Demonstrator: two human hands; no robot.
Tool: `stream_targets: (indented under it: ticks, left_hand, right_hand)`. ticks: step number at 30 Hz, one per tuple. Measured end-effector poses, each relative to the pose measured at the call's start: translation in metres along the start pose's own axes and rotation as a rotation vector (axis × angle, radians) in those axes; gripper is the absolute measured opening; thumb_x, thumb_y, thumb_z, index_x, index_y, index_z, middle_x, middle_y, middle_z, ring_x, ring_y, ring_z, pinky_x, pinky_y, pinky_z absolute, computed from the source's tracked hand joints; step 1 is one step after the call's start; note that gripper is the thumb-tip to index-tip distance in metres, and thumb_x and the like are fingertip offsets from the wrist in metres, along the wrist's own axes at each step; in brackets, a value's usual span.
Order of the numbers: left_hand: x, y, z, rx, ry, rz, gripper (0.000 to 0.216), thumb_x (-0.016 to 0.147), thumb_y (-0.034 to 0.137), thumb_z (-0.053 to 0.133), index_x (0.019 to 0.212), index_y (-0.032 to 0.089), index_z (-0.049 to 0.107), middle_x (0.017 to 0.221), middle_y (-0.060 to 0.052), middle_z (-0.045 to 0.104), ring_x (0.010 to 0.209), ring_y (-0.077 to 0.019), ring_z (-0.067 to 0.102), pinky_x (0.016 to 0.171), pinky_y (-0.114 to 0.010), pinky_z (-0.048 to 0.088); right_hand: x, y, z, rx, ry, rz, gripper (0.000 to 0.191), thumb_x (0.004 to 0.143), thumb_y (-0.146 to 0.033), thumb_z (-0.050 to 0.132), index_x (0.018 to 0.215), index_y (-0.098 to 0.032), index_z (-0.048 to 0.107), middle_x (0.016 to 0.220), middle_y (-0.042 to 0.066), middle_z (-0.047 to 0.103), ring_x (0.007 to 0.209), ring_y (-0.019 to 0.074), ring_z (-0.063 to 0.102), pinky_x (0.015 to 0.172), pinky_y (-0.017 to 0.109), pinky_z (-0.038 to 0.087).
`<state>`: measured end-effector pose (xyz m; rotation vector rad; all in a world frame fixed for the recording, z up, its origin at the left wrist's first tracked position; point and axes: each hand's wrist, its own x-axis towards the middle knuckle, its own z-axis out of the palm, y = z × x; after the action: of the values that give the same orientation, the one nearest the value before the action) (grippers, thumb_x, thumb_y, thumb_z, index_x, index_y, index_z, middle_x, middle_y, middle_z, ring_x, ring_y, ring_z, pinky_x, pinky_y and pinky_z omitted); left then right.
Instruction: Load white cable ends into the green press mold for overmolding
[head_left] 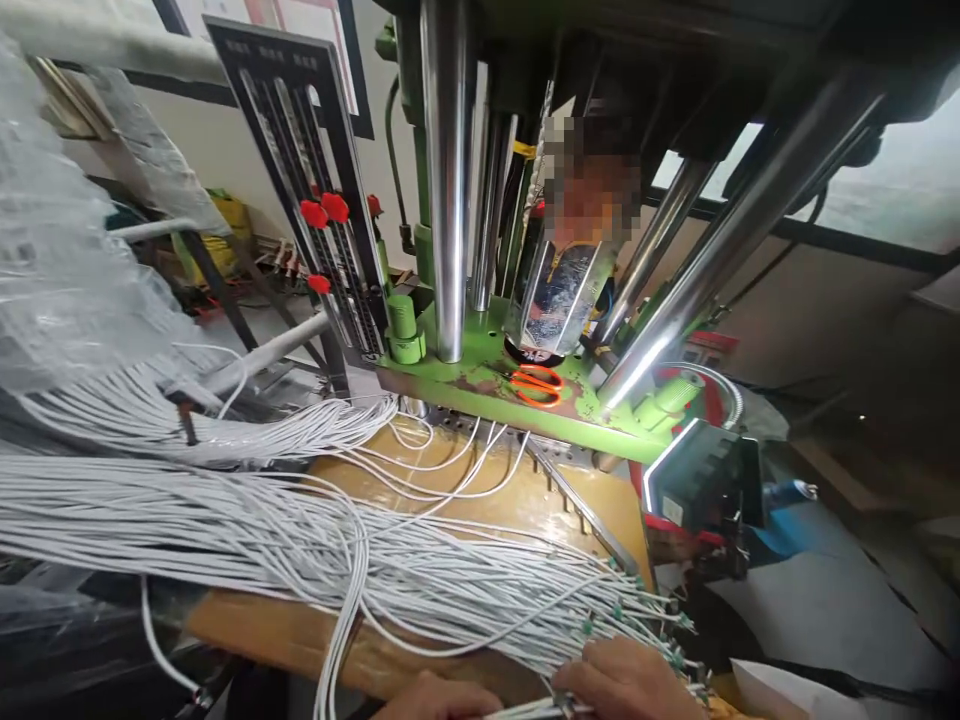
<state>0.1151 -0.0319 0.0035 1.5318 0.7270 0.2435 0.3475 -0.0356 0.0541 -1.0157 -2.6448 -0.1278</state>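
Right hand (626,685) curled, pinching white wire ends (525,709); left hand (442,700) beside, grip unclear at frame edge.

You are not getting any readable text here. The tall black scale panel with red knobs (315,190) is carrying pale markings too blurred to make out, and the small white label on the dark green control box (673,510) is staying illegible.
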Motion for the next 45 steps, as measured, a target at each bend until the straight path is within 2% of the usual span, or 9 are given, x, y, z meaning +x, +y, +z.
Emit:
stream_targets:
  ticks: [3,6,9,12,16,21,26,38,45]
  left_hand:
    - [-0.007,0.018,-0.008,-0.144,0.010,-0.021,0.062,0.085,0.070,0.047,0.099,0.013,0.069,0.067,0.001,0.045,0.061,-0.0103,0.036,0.055,-0.021,0.026]
    - [-0.008,0.038,-0.012,-0.345,0.045,0.001,0.051,0.089,0.060,0.051,0.097,0.013,0.067,0.070,0.001,0.047,0.063,-0.0095,0.039,0.057,-0.020,0.029]
    - [-0.006,0.043,-0.012,-0.499,0.006,-0.038,0.047,0.089,0.058,0.053,0.097,0.013,0.064,0.063,0.003,0.046,0.052,-0.0065,0.035,0.047,-0.019,0.023]
    - [0.001,0.040,-0.010,-0.599,0.051,-0.026,0.046,0.085,0.057,0.060,0.088,0.012,0.063,0.063,0.002,0.048,0.048,-0.0059,0.035,0.044,-0.019,0.024]
    - [0.013,0.040,-0.006,-0.624,0.206,0.059,0.051,0.085,0.059,0.059,0.067,0.011,0.058,0.055,0.002,0.042,0.051,-0.0060,0.033,0.050,-0.021,0.024]
    - [0.018,0.036,-0.012,-0.691,0.310,-0.055,0.047,0.077,0.057,0.069,0.085,0.011,0.065,0.060,0.002,0.049,0.047,-0.0041,0.035,0.044,-0.018,0.021]
    - [0.018,0.034,-0.023,-0.823,0.394,-0.065,0.048,0.071,0.054,0.076,0.093,0.015,0.057,0.066,-0.001,0.061,0.045,-0.0099,0.055,0.037,-0.016,0.034]
    - [0.029,0.033,-0.041,-0.659,0.486,-0.037,0.060,0.074,0.059,0.070,0.112,0.014,0.057,0.073,-0.006,0.066,0.054,-0.0123,0.058,0.038,-0.015,0.029]
    - [0.035,0.028,-0.043,-0.118,0.636,0.093,0.030,0.078,0.044,0.070,0.073,0.015,0.069,0.078,-0.007,0.070,0.077,-0.0196,0.065,0.066,-0.022,0.049]
  right_hand:
    - [0.006,0.002,-0.012,0.150,-0.029,0.098,0.048,0.099,-0.044,0.020,0.081,-0.024,0.059,0.055,-0.003,0.064,0.045,0.0117,0.059,0.042,0.028,0.036]
    - [0.016,0.015,-0.026,0.312,0.023,0.174,0.041,0.089,-0.055,0.047,0.105,-0.022,0.065,0.094,0.006,0.075,0.091,0.0214,0.070,0.077,0.032,0.053]
    - [0.025,0.026,-0.030,0.681,0.110,0.511,0.047,0.096,-0.047,0.034,0.136,-0.027,0.048,0.142,0.007,0.055,0.133,0.0234,0.048,0.111,0.046,0.040]
    - [0.038,0.011,-0.015,1.012,-0.019,0.651,0.049,0.098,-0.040,0.024,0.144,-0.026,0.039,0.151,0.006,0.043,0.139,0.0201,0.041,0.116,0.046,0.035]
    - [0.055,-0.012,0.010,0.939,-0.057,0.395,0.050,0.094,-0.036,0.039,0.140,-0.019,0.045,0.148,0.011,0.047,0.139,0.0226,0.041,0.116,0.043,0.037]
    - [0.035,0.050,0.016,0.536,0.170,0.825,0.042,0.091,-0.041,0.043,0.120,-0.017,0.062,0.120,0.014,0.068,0.115,0.0269,0.062,0.103,0.049,0.049]
    - [0.010,0.102,0.014,0.328,0.054,0.890,0.034,0.089,-0.037,0.046,0.109,-0.018,0.065,0.110,0.013,0.070,0.107,0.0276,0.063,0.098,0.049,0.049]
    - [0.004,0.098,0.010,0.223,-0.249,0.921,0.034,0.085,-0.018,0.046,0.116,-0.017,0.061,0.115,0.012,0.065,0.109,0.0224,0.058,0.095,0.036,0.046]
    - [0.023,0.095,-0.015,0.217,-0.249,0.954,0.025,0.080,-0.011,0.042,0.095,-0.016,0.062,0.081,0.010,0.067,0.076,0.0216,0.060,0.068,0.031,0.042]
